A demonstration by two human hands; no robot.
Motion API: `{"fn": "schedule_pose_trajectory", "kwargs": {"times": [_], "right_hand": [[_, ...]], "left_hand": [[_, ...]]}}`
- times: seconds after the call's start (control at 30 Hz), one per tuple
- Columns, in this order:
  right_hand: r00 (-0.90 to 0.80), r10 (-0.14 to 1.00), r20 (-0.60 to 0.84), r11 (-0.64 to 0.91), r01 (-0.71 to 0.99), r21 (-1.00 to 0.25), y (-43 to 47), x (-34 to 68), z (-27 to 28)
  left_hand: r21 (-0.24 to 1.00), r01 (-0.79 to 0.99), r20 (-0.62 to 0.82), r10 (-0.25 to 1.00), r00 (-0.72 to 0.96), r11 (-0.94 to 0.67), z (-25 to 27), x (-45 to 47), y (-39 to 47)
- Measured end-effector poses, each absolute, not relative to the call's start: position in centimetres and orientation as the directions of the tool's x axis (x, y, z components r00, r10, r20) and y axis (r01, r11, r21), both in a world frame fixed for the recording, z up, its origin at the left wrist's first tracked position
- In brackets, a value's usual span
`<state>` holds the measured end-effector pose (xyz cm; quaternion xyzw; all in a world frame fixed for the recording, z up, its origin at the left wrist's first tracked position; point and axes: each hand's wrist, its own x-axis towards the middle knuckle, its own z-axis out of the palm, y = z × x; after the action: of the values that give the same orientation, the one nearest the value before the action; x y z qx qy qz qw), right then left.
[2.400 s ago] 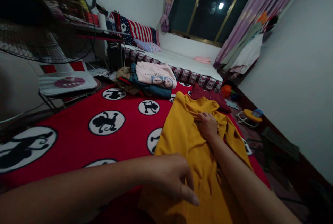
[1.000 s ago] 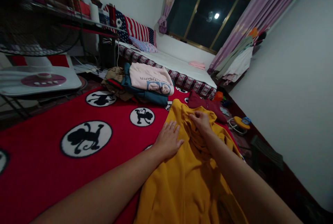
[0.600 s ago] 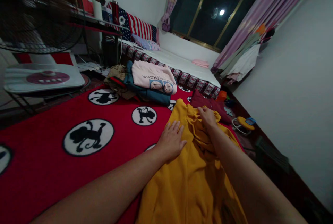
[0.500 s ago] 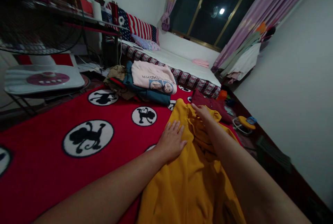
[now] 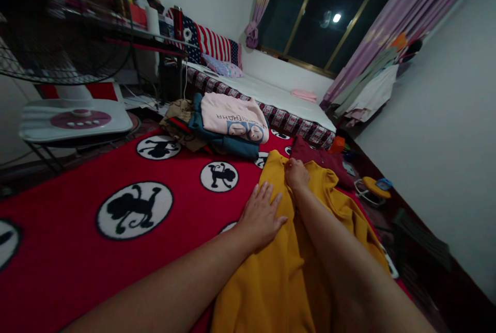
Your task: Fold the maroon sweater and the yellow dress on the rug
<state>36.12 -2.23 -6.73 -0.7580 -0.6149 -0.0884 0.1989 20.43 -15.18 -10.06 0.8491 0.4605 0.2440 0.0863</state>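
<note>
A fan point(image 5: 73, 72) stands at ten o'clock, a flag-patterned pillow point(image 5: 213, 41) at eleven, a white-topped bed point(image 5: 267, 86) at twelve, a dark window point(image 5: 312, 26) at one

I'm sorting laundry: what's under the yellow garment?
The red blanket shows along both sides of the yellow garment, so it likely lies beneath. Anything else under the middle is covered and can't be seen.

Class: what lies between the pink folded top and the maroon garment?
In the head view, red blanket with white printed circles separates the pink top from the maroon garment.
</note>
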Motion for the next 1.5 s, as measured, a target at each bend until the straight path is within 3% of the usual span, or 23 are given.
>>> {"fn": "schedule_pose_trajectory", "kwargs": {"times": [0.1,0.17,0.27,0.37,0.63,0.93,1.03,1.13,1.23,1.37,1.5], "right_hand": [[0.129,0.856,0.5,-0.127,0.991,-0.038,-2.8,34.6,-5.4],[-0.004,0.824,0.566,-0.011,1.0,0.024,-3.4,33.6,-4.9],[-0.17,0.87,0.463,0.159,0.985,0.063,-4.6,32.9,-5.6],[-0.209,0.91,0.357,0.206,0.977,0.048,-5.1,33.2,-7.5],[-0.238,0.937,0.257,0.243,0.97,0.012,-5.9,33.7,-8.2],[-0.538,0.789,0.298,0.599,0.781,-0.175,-17.4,35.5,-5.9],[-0.553,0.77,0.318,0.629,0.743,-0.23,-19.8,36.3,-6.5],[-0.465,0.802,0.375,0.569,0.785,-0.243,-20.3,36.7,-7.7],[-0.384,0.829,0.406,0.494,0.844,-0.209,-19.8,36.7,-8.7],[-0.343,0.84,0.421,0.454,0.869,-0.197,-19.3,36.7,-9.4],[-0.284,0.84,0.463,0.433,0.864,-0.257,-19.5,37.0,-9.5]], "left_hand": [[0.386,0.734,0.324,0.827,0.459,-0.559,-10.0,20.5,-15.2],[0.439,0.705,0.334,0.83,0.447,-0.557,-10.0,20.5,-15.1],[0.629,0.597,0.388,0.866,0.315,-0.499,-9.8,20.3,-14.5],[0.786,0.453,0.393,0.906,0.159,-0.421,-9.9,19.8,-13.6],[0.903,0.115,0.406,0.91,0.09,-0.414,-11.7,19.1,-11.7],[0.915,-0.041,0.403,0.913,0.066,-0.401,-12.1,19.2,-11.0],[0.911,-0.051,0.412,0.909,0.063,-0.41,-12.3,19.4,-10.9],[0.904,-0.022,0.427,0.903,0.057,-0.426,-12.3,19.3,-10.8],[0.874,0.136,0.461,0.885,0.074,-0.466,-11.7,18.9,-11.5],[0.747,0.414,0.495,0.851,0.177,-0.52,-10.3,18.2,-13.2],[0.636,0.51,0.508,0.812,0.289,-0.579,-9.2,18.0,-14.5]]}}
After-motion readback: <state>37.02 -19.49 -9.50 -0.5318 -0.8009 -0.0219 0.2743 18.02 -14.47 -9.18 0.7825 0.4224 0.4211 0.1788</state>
